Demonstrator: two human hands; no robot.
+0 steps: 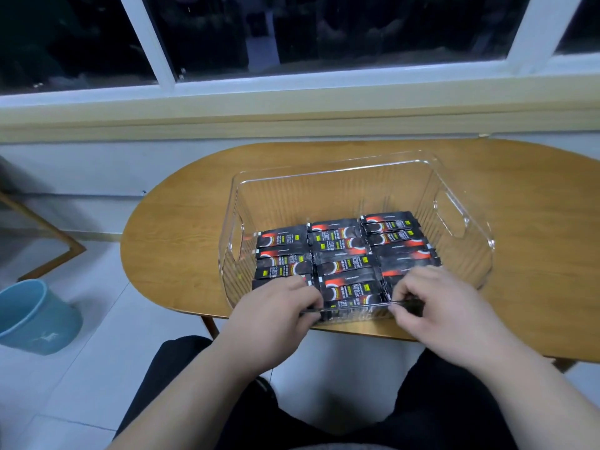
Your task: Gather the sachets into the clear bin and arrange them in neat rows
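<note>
At the near wall of the clear bin (324, 193), the left hand (276, 313) and the right hand (435, 306) each pinch the nearest sachets (344, 235) with curled fingers. It is best to press these flat and square with the three rows behind. The fingers hide the front sachets' edges, and motion blurs them. The bin stands on the wooden table (181, 228).

Both bare forearms are stretched forward from the near edge, side by side and a little apart. The left hand (276, 308) and the right hand (436, 303) are held palm-down, knuckles up, fingers curled. Sachets (414, 304) are pinched between thumb and fingers of each hand.
</note>
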